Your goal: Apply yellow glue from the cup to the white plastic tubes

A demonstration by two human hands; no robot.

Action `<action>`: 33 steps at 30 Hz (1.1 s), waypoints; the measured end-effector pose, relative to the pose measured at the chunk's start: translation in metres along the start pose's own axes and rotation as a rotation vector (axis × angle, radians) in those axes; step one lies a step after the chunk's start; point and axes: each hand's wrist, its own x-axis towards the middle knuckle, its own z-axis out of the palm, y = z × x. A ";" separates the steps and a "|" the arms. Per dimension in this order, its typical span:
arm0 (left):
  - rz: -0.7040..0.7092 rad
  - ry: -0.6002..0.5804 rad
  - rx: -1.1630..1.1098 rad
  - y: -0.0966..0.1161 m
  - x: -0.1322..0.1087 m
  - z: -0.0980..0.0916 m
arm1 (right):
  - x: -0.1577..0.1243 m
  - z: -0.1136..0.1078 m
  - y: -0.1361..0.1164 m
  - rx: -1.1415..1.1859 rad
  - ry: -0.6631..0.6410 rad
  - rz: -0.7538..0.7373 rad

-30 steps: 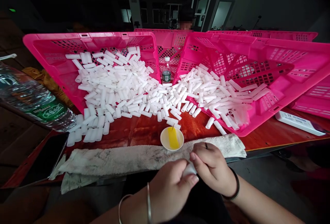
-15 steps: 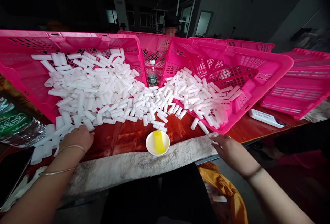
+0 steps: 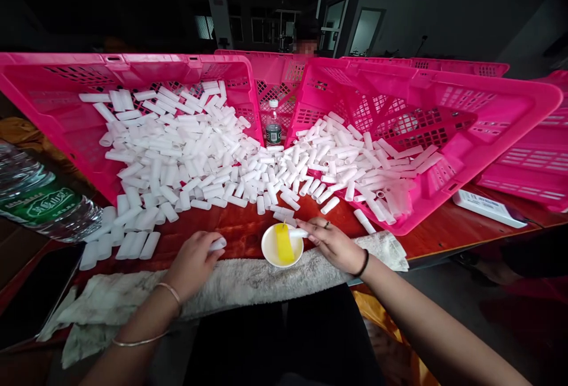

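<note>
Near the towel's edge, my left hand is closed on a short white tube. My right hand pinches another white tube, whose end reaches over the rim of a small white bowl beside a yellow block standing in it. Behind both hands spreads a large heap of white tubes, spilling out of two tilted pink baskets. A few tubes lie side by side to the left of my left hand.
A rolled grey towel lines the front edge. At the left are a large water bottle and a dark phone; a small bottle stands between the baskets. A white power strip lies at the right. A person is visible behind.
My left hand has moved right from the tubes at the left and now holds one. My right hand has come inward to the bowl with a tube. The view has shifted slightly.
</note>
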 end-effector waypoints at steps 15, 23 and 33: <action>0.206 -0.054 -0.362 0.058 0.001 0.048 | 0.020 0.025 0.007 0.237 0.043 0.141; 0.238 -0.044 -0.402 0.065 0.012 0.062 | 0.013 0.022 -0.004 0.149 0.029 0.036; 0.241 -0.066 -0.439 0.059 0.014 0.067 | 0.001 0.022 -0.002 0.263 0.041 0.157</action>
